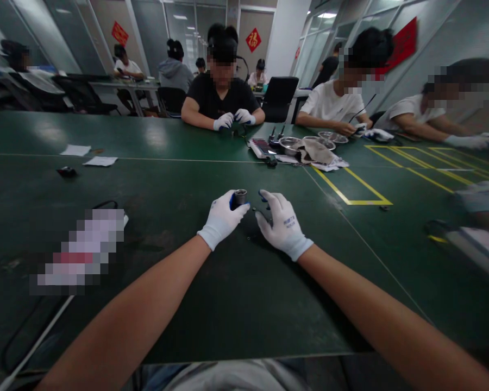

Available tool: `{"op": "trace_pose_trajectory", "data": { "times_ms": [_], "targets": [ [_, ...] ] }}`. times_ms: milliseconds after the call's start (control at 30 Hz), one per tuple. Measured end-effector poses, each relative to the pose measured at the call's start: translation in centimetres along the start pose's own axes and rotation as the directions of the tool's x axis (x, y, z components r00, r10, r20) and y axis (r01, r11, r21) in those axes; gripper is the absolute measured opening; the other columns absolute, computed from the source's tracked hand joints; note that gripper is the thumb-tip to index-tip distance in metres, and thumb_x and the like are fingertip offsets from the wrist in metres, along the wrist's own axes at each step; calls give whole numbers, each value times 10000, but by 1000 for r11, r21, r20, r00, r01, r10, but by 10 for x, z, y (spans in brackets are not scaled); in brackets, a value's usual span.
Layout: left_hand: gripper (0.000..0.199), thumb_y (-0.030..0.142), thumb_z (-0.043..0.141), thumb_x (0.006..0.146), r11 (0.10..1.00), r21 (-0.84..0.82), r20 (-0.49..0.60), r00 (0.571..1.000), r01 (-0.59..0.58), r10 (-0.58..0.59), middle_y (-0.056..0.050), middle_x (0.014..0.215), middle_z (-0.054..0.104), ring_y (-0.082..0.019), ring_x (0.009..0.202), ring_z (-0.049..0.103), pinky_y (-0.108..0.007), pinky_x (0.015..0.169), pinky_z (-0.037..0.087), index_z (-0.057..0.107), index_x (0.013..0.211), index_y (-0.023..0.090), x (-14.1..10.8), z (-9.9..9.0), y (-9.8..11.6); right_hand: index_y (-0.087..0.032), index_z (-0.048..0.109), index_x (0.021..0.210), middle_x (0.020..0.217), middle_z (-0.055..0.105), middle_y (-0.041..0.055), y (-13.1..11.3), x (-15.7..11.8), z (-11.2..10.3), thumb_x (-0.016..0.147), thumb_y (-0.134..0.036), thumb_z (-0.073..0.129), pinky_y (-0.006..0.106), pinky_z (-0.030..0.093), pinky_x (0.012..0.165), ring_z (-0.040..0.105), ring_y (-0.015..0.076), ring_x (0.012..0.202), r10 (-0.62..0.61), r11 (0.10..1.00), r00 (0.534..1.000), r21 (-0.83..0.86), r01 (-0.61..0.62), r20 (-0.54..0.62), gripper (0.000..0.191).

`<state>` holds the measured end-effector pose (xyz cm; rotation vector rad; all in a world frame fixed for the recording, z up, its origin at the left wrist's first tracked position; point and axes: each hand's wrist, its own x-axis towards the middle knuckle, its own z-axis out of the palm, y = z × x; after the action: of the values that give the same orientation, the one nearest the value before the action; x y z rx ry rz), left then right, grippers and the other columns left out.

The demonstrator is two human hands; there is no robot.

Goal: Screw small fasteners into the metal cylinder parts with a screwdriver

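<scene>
My left hand (225, 216), in a white glove, is closed round a small dark metal cylinder (240, 196) with its open rim facing up. To its right, my right hand (280, 221), gloved alike, has thumb and fingers spread, with nothing between them. A gap separates it from the cylinder. In this gap a tiny round part (254, 209) lies on the green table (244, 304). Another tiny piece (248, 238) sits nearer to me, between my wrists.
A blurred-out flat object (83, 250) with a cable lies at left, with papers (100, 161) beyond. Metal bowls (289, 144), a cloth (315, 151) and black parts stand ahead to the right. Several people sit across and beside the table. Yellow tape marks its right side.
</scene>
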<state>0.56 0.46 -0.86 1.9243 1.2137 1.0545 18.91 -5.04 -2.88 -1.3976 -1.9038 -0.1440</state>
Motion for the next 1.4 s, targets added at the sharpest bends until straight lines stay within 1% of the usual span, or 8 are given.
{"op": "trace_pose_trajectory", "data": {
  "times_ms": [200, 433, 733, 833, 1000, 1167, 1300, 1400],
  "targets": [
    [356, 96, 684, 848, 996, 4, 30, 996, -86, 86, -75, 1194, 790, -263, 1162, 730, -398, 1081, 558, 734, 1181, 211, -4, 0, 3, -184, 516, 1445, 1207, 678, 160, -23, 16, 29, 940, -432, 608, 463, 595, 898, 681, 290, 1044, 282, 922, 952, 309, -234, -122, 570],
    [392, 55, 690, 808, 974, 65, -14, 976, -216, 217, -97, 1209, 786, -261, 1147, 737, -410, 1094, 570, 731, 1182, 166, -6, 5, -2, -226, 706, 1174, 1092, 711, 112, -26, 17, 27, 928, -493, 680, 453, 604, 881, 697, 284, 999, 215, 938, 964, 309, -159, -156, 365],
    [687, 118, 650, 898, 981, 102, 32, 986, -167, 164, -122, 1338, 748, -282, 1195, 744, -430, 1091, 585, 484, 1561, 191, -11, 3, -6, -231, 711, 1193, 1090, 724, 119, -21, 13, 27, 981, -486, 623, 456, 615, 845, 704, 290, 982, 209, 924, 948, 366, -112, -238, 344],
    [696, 115, 621, 907, 974, 100, 60, 979, -203, 197, -135, 1378, 724, -289, 1227, 727, -449, 1107, 574, 459, 1579, 189, -10, 4, -10, -229, 709, 1189, 1097, 728, 122, -20, 14, 27, 987, -476, 612, 459, 620, 864, 712, 293, 996, 209, 921, 951, 371, -115, -226, 333],
    [717, 113, 694, 823, 972, 88, -36, 974, -219, 223, -145, 1401, 689, -303, 1267, 684, -484, 1133, 552, 510, 1513, 182, -3, 6, -14, -236, 700, 1194, 1129, 752, 119, -22, 13, 28, 959, -452, 659, 493, 619, 915, 723, 301, 1029, 153, 930, 969, 360, -76, -192, 322],
    [688, 133, 671, 792, 899, 168, -121, 896, -405, 426, -159, 1306, 617, -286, 1163, 664, -473, 1023, 595, 526, 1465, 154, -9, 2, -9, -228, 653, 1257, 1176, 753, 133, -21, 11, 30, 943, -367, 662, 530, 614, 942, 728, 308, 1058, 193, 925, 959, 365, -107, -206, 344],
    [472, 143, 628, 830, 790, 296, -52, 817, -536, 574, -143, 1249, 575, -291, 1145, 629, -471, 982, 591, 648, 1300, 178, -16, 0, -4, -222, 624, 1236, 1133, 730, 130, -18, 12, 31, 924, -297, 647, 529, 617, 914, 722, 296, 1005, 227, 919, 942, 373, -124, -247, 322],
    [429, 151, 629, 844, 766, 313, 2, 807, -561, 590, -144, 1248, 573, -295, 1135, 619, -480, 979, 589, 669, 1269, 190, -16, 2, -4, -238, 617, 1218, 1159, 697, 128, -15, 12, 30, 902, -259, 640, 546, 598, 938, 695, 305, 1043, 168, 941, 951, 330, -76, -261, 317]
  ]
}}
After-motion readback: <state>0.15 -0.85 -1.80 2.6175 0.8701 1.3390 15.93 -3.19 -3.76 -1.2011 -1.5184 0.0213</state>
